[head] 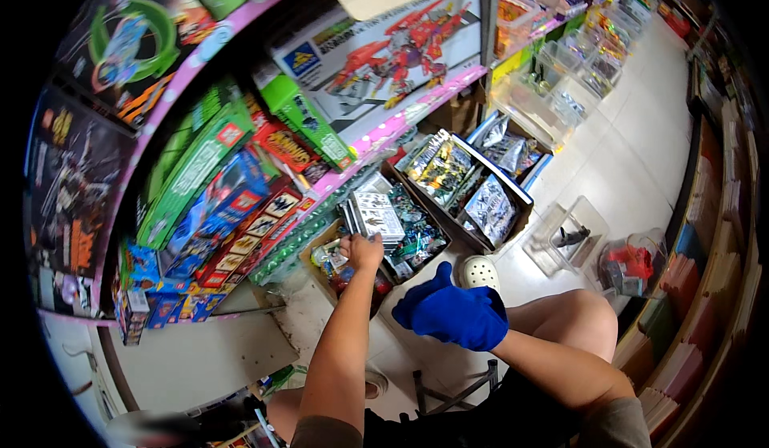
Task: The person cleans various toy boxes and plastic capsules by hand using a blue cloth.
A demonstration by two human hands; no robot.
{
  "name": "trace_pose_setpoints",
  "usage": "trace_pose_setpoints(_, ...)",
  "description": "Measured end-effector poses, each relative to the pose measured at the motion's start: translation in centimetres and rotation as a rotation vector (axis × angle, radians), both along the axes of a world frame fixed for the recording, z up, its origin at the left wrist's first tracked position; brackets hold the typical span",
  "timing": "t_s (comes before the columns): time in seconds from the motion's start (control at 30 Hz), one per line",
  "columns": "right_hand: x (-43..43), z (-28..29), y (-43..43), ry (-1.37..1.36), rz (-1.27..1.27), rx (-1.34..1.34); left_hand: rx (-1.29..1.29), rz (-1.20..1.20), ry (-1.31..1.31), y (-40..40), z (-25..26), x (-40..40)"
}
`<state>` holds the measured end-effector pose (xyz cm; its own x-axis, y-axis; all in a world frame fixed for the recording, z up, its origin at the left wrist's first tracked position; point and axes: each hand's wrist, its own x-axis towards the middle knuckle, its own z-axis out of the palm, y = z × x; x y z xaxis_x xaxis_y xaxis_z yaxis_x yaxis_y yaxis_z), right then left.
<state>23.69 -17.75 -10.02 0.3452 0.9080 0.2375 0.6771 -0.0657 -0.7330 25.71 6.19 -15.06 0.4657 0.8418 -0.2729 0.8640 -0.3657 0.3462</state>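
My left hand point(363, 251) reaches down into an open carton and grips the near end of a stack of thin white printed boxes point(377, 215). Shiny dark foil packets point(416, 232) lie beside the stack in the same carton. Blue fabric point(453, 313), either a glove or a cloth, covers my right hand point(474, 322) over the floor in front of my knee. The fabric hides its fingers, and I cannot tell whether anything is held beneath it. Another carton with wrapped toys point(327, 259) sits just left of my left hand.
Shelves with pink dotted edging point(414, 102) hold toy boxes at left. Cartons of foil packets point(492, 208) stand ahead. A clear plastic bin point(568, 235) and a bag with red contents point(634, 259) are on the floor at right. A stool leg point(456, 391) shows below me.
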Motion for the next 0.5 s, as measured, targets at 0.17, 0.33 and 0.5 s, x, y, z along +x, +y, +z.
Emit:
trace_pose_setpoints(0.17, -0.9, -3.3, 0.4, -0.302, -0.092, -0.092, 0.185, -0.108, 0.076, -2.4, 1.6, 2.3)
trace_pose_setpoints(0.33, 0.1, 2.0, -0.9, 0.335, -0.067, 0.079, 0.035, -0.050, -0.108, -3.2, 0.8, 4.0)
trace_pose_setpoints(0.5, 4.4, 14.5, 3.6, -0.415, 0.252, -0.632, 0.036, 0.127, -0.491, 0.2, -1.3, 0.7)
